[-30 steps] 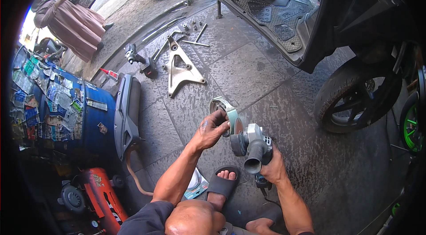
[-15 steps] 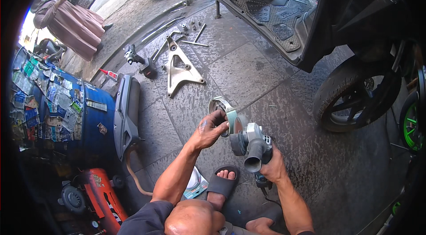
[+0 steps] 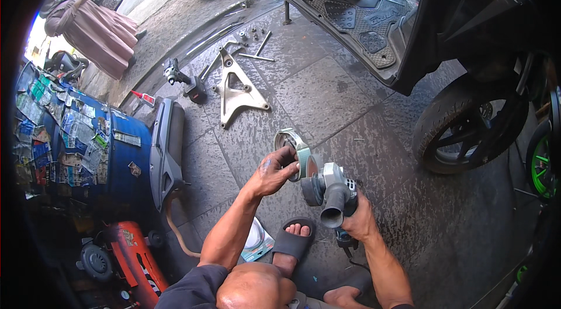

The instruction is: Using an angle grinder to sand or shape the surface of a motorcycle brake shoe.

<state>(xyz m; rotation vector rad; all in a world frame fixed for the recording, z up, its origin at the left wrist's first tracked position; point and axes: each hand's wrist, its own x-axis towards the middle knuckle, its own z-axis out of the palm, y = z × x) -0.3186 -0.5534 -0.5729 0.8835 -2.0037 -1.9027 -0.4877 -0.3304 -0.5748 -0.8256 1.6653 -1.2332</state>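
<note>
My left hand (image 3: 273,173) is closed around a brake shoe (image 3: 302,157), a curved pale metal piece with a grey-green lining on its outer face. Fingers partly cover its lower side. My right hand (image 3: 360,221) grips an angle grinder (image 3: 336,189) by its body, a dark teal and grey tool with a wide round nozzle. The grinder's head sits just right of the brake shoe, close to the lining; I cannot tell whether they touch. A reddish-brown round surface shows between the two. The grinder's cord runs down toward my feet.
Beyond my hands lie a triangular metal bracket (image 3: 241,88), a cordless impact driver (image 3: 184,81) and a T-handle wrench (image 3: 258,52). A scooter (image 3: 374,23) stands at right. At left are a blue drum (image 3: 128,145), a grey panel (image 3: 168,154) and an orange tank (image 3: 133,256). A person (image 3: 96,31) stands far left.
The grinder has shifted very slightly to the left and up. The brake shoe has turned a little in my left hand. Both grips stay as they were.
</note>
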